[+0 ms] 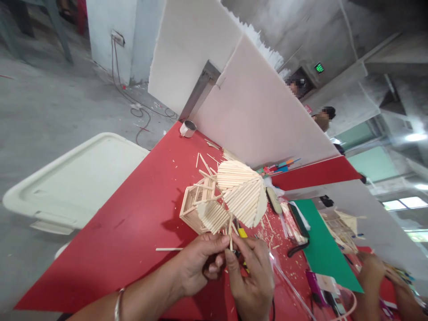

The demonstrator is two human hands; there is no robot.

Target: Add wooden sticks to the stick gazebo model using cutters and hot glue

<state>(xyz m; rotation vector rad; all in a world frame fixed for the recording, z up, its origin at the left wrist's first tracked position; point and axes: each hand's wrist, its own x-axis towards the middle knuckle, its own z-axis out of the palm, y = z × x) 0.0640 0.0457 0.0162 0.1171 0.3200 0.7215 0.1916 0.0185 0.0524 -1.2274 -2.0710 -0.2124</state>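
Note:
My left hand [195,266] and my right hand [251,273] meet in front of the stick model, thumbs and fingers pinched around a short wooden stick [230,238]. The stick points away from me, its upper end close to the model. Just beyond my fingertips stands the model, built of thin round wooden sticks: a hexagonal frame [192,203] on the left and fan-shaped panels [245,200] on the right. Something yellow and black [243,232] lies partly hidden behind my right hand. Another loose stick [169,249] lies left of my hands.
A metal mug [187,129] stands at the far corner of the red table [133,232]. To the right are wood scraps, a brown oval object [274,199], a green mat [329,240] and a purple-and-white box [323,287]. A pale partition [230,102] rises behind. Another person's arms [372,272] show far right.

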